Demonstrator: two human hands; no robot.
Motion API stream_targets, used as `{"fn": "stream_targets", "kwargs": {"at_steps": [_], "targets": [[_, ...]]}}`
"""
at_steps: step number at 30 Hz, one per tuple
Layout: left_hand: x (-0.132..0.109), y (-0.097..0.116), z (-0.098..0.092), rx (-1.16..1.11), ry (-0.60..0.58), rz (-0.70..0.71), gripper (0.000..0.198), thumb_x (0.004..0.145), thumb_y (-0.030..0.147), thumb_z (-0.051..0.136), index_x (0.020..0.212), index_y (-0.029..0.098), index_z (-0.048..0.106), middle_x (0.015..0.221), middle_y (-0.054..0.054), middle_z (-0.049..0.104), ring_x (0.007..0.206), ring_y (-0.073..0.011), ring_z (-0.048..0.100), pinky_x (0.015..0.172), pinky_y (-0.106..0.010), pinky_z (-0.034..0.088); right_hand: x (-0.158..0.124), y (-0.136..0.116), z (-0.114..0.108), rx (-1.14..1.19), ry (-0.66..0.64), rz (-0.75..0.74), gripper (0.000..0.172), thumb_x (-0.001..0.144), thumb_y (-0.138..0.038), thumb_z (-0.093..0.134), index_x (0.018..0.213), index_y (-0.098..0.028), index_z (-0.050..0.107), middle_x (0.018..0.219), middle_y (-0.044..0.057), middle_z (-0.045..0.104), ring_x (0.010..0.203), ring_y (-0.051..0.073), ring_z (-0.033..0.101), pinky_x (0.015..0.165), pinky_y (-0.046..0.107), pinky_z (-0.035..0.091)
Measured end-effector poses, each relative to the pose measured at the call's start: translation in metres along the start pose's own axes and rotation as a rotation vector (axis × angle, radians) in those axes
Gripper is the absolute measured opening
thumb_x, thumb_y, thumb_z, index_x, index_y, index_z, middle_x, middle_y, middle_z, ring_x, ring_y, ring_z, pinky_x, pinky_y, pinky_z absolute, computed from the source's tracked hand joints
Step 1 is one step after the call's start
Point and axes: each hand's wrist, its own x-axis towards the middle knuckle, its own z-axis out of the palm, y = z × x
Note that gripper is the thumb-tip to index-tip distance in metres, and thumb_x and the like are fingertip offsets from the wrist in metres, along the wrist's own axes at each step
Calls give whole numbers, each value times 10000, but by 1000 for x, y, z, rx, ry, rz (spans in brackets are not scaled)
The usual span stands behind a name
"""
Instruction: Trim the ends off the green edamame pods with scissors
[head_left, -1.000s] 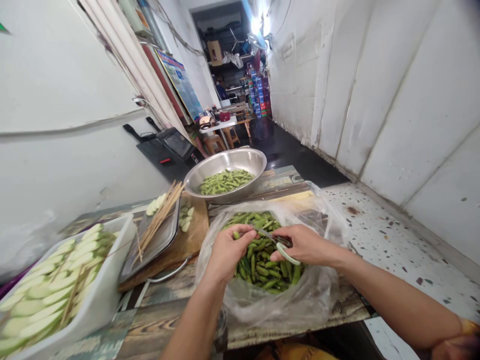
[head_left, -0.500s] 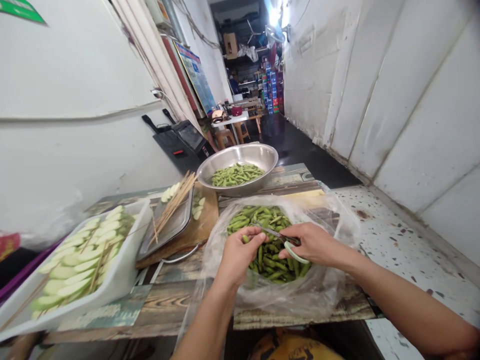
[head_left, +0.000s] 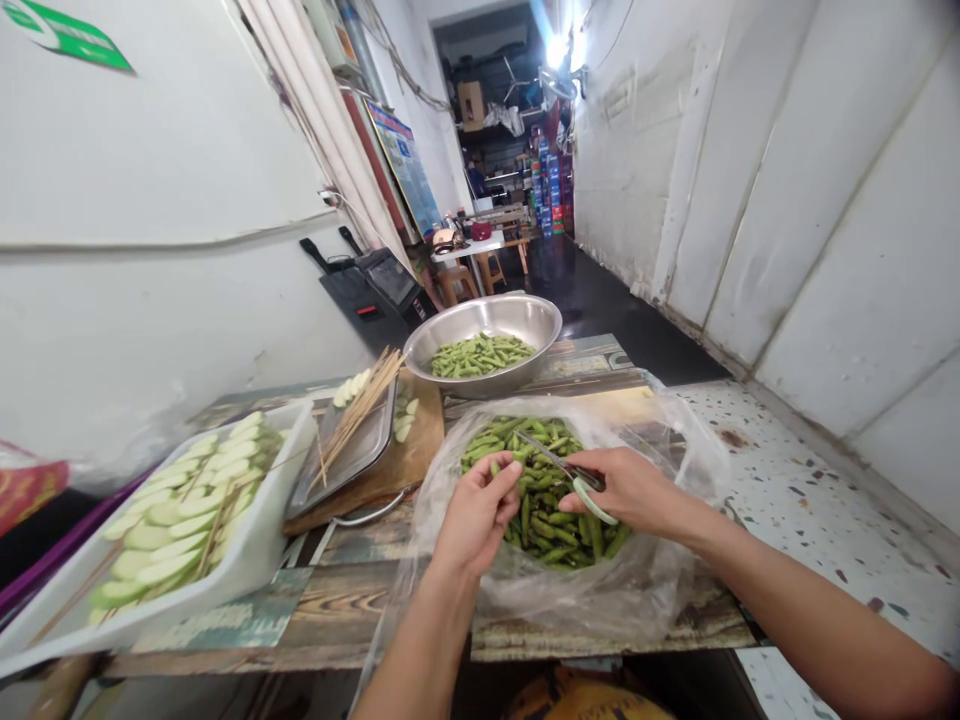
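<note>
A clear plastic bag full of green bean pods lies open on the table in front of me. My left hand is closed, pinching one green pod above the bag. My right hand grips scissors with pale green handles. Their blades point left toward the pod in my left hand. A steel bowl with cut pods stands just beyond the bag.
A white tub of pale green slices sits at the left. Beside it a metal tray with bamboo skewers rests on a wooden board. White walls close in on both sides; a speckled counter runs at the right.
The view has shifted a little, so everything sits slightly further right and up. Both hands stay over the bag, with the pod and scissors still held.
</note>
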Motion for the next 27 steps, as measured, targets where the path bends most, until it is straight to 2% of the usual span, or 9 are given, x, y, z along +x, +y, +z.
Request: {"fn": "stream_targets", "kwargs": {"at_steps": [2,6,11,16,22,27], "targets": [[1,1,2,-105,-13,-23,295,603,214,769,757,135,530,578,47,489,439,-4,354,363,-108,188,0,0,0,22,20,-4,395,738,-545,617,911,-195,677,685,9,613,596,142,486,548,231,302],[4,2,7,-200,44,-12,249,598,146,752,735,110,547,700,-27,594,477,-4,408,349,-89,200,-1,-1,2,44,10,-24,447,712,-541,650,992,-193,665,729,11,622,609,141,493,549,229,306],[5,-1,11,-250,46,-10,207,592,114,747,654,93,551,653,-22,575,489,-4,417,348,-80,222,-1,-2,3,39,0,-62,431,699,-542,669,940,-184,667,714,6,604,603,133,476,543,224,294],[4,-4,10,-248,-5,-39,182,612,114,746,677,93,578,578,11,526,479,-8,416,369,-80,268,0,-2,4,43,4,-83,416,714,-525,666,958,-189,664,705,-2,590,598,127,466,540,222,285],[7,-6,11,-283,26,-44,193,580,79,745,647,91,565,640,0,555,519,-17,473,384,-82,306,-2,0,5,6,-33,-77,312,745,-498,645,794,-190,644,658,-8,579,593,123,457,541,217,270],[6,-7,9,-240,139,-96,193,555,61,694,589,104,509,730,-60,628,597,-64,562,415,-96,360,-2,-1,5,-63,-46,-11,276,766,-448,632,698,-181,631,578,-6,549,536,110,419,520,217,240]]}}
